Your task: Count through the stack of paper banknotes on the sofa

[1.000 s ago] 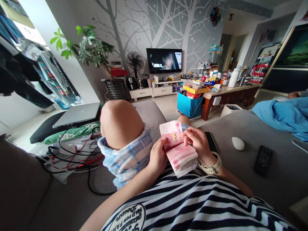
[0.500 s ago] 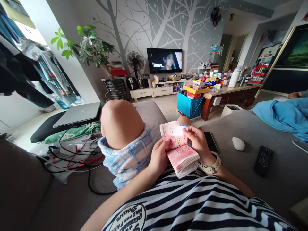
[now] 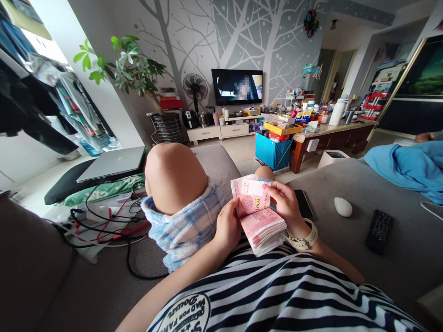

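A thick folded stack of pink-red banknotes (image 3: pixel 262 228), marked 100, is held over my lap. My left hand (image 3: pixel 229 223) grips the stack from its left side, thumb up along the edge and the other fingers hidden underneath. At the stack's upper right, my right hand (image 3: pixel 284 203) pinches the corner of a raised banknote (image 3: pixel 254 196) between thumb and fingers. That note stands up from the fold and shows its printed face. A pale watch is on my right wrist.
Right of my hands, a dark phone (image 3: pixel 303 204), a white mouse (image 3: pixel 343 207) and a black remote (image 3: pixel 379 231) lie on the grey sofa. To my left are a closed laptop (image 3: pixel 112 163) and tangled cables (image 3: pixel 114 221). Ahead stands a cluttered table (image 3: pixel 332 131).
My left thumb has slid back left toward the note's edge, baring more of its printed face. The stack and my right hand have hardly moved.
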Motion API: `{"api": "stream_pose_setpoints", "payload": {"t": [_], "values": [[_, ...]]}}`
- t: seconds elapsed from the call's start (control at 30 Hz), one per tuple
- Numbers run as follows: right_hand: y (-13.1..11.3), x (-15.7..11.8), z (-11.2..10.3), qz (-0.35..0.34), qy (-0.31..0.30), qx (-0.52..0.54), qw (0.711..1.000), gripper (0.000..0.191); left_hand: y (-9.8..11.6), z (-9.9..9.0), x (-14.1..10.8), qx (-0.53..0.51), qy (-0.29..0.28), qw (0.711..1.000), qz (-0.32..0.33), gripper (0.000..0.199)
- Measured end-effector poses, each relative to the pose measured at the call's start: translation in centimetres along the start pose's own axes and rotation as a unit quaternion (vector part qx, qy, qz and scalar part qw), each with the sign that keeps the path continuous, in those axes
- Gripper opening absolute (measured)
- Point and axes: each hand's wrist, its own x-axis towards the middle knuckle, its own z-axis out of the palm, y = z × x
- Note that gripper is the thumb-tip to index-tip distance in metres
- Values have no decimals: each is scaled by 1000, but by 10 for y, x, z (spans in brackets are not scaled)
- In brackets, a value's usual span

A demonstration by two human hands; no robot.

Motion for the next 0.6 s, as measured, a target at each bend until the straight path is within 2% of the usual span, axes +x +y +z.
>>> {"api": "stream_pose_setpoints", "payload": {"t": [0.23, 0.6], "values": [[-2, -1, 0, -4, -9, 11, 1000, 36, 0, 0, 0, 10, 5, 1000, 1, 18], [-2, 0, 1, -15, -5, 24, 1000, 35, 0, -1, 0, 8, -23, 1000, 15, 10]]}}
